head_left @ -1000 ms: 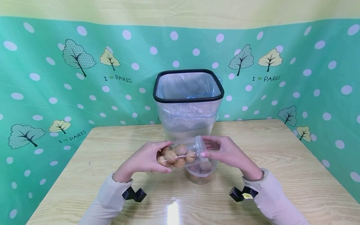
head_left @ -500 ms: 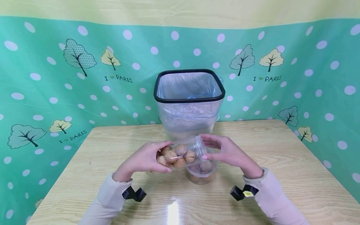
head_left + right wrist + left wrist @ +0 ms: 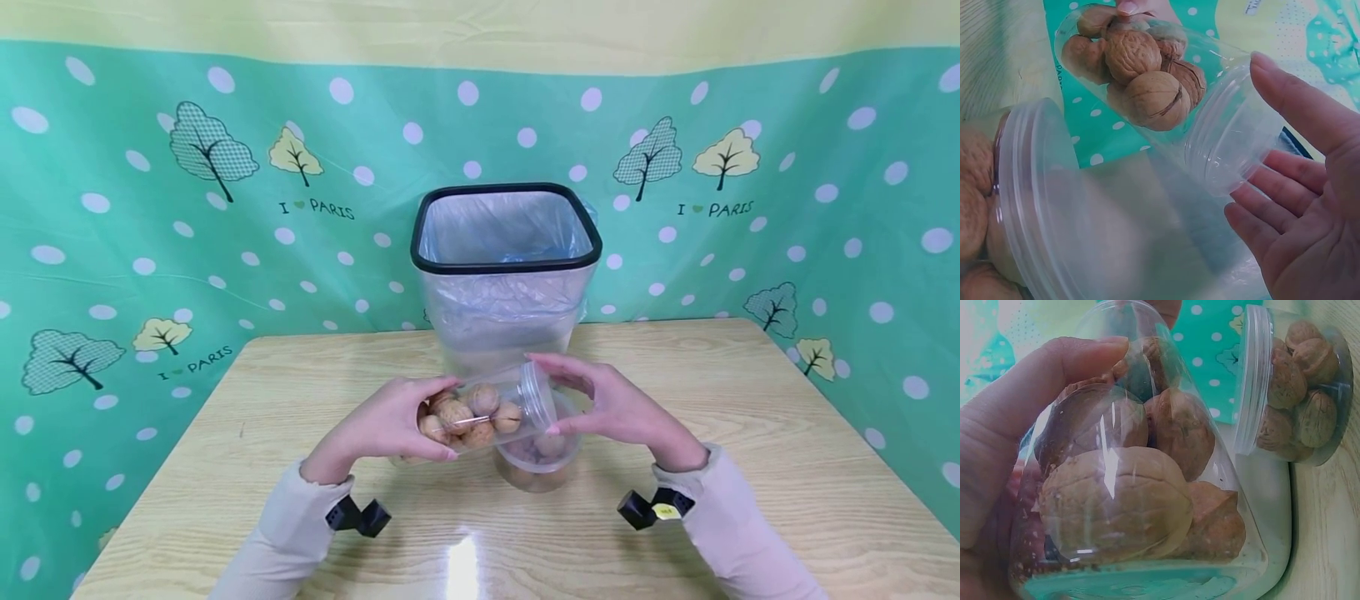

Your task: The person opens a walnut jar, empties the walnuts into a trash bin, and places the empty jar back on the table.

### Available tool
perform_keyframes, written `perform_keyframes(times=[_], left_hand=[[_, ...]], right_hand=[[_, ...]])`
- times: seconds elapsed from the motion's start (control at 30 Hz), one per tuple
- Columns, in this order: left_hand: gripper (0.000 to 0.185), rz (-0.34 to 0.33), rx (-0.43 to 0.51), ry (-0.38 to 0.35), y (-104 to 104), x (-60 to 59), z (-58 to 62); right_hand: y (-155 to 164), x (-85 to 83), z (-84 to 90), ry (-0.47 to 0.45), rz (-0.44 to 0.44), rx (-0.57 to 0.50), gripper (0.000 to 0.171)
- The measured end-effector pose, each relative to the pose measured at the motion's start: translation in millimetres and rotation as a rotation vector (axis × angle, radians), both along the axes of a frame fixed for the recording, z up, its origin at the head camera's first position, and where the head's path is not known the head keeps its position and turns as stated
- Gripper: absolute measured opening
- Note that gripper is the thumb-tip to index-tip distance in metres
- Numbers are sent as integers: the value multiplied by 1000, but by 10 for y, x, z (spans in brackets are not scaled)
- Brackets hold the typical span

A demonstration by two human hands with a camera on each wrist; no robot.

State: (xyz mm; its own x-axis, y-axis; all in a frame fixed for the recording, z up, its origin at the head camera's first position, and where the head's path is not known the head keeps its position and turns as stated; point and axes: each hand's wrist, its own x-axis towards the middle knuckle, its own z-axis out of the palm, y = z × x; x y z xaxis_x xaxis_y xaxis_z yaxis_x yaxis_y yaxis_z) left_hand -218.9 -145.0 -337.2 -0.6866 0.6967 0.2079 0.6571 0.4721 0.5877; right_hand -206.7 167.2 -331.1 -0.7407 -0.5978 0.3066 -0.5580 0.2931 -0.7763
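My left hand (image 3: 390, 421) grips the body of a clear plastic jar (image 3: 1222, 481), tilted on its side above the table, lid end to the right. Several walnuts (image 3: 1135, 56) lie in it, towards its base. My right hand (image 3: 615, 404) spans the translucent screw lid (image 3: 1222, 137); its thumb and fingertips rest at opposite sides of the rim. In the right wrist view, the palm is apart from the lid's top. Another lidded jar (image 3: 531, 479) of walnuts stands upright on the table, partly hidden behind the held jar.
A bin (image 3: 506, 312) with a black rim and a bluish plastic liner stands at the back of the wooden table (image 3: 675, 375). A green dotted cloth (image 3: 360, 250) hangs behind and at both sides.
My right hand has shifted slightly to the right, its thumb and fingers spreading wider around the lid. My left hand and the held jar have stayed almost still.
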Motion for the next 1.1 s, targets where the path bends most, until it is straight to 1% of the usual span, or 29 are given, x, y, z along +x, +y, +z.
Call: perform_keyframes(times=[0.13, 0.2, 0.3, 0.37, 0.43, 0.53, 0.57, 0.63, 0.7, 0.8, 0.97, 1.1], left_hand=[[71, -3, -2, 5, 5, -3, -2], [72, 3, -3, -7, 1, 1, -3], [75, 10, -3, -28, -4, 4, -5], [75, 13, -6, -21, -3, 2, -6], [75, 9, -6, -5, -1, -3, -10], [74, 11, -9, 27, 3, -13, -21], [74, 13, -9, 35, 7, -15, -24], [74, 23, -15, 56, 11, -16, -28], [74, 33, -25, 71, 17, -16, -31], [75, 41, -35, 90, 19, -21, -37], [76, 31, -39, 91, 13, -28, -44], [74, 17, -28, 47, 21, -19, -32]], right_hand=[[20, -3, 0, 29, 28, 4, 83], [25, -6, -3, 30, 36, -3, 84], [27, -7, 0, 35, 22, -23, 83], [19, 0, 7, 34, -23, -35, 76], [2, 16, 20, 33, -100, -20, 68], [-34, 51, 43, -3, -212, 41, 59], [-45, 63, 50, -17, -237, 68, 59], [-70, 80, 60, -52, -258, 110, 59], [-88, 87, 61, -82, -258, 134, 58], [-111, 87, 57, -108, -245, 136, 55], [-117, 90, 44, -95, -212, 123, 51], [-102, 95, 45, -89, -199, 125, 53]])
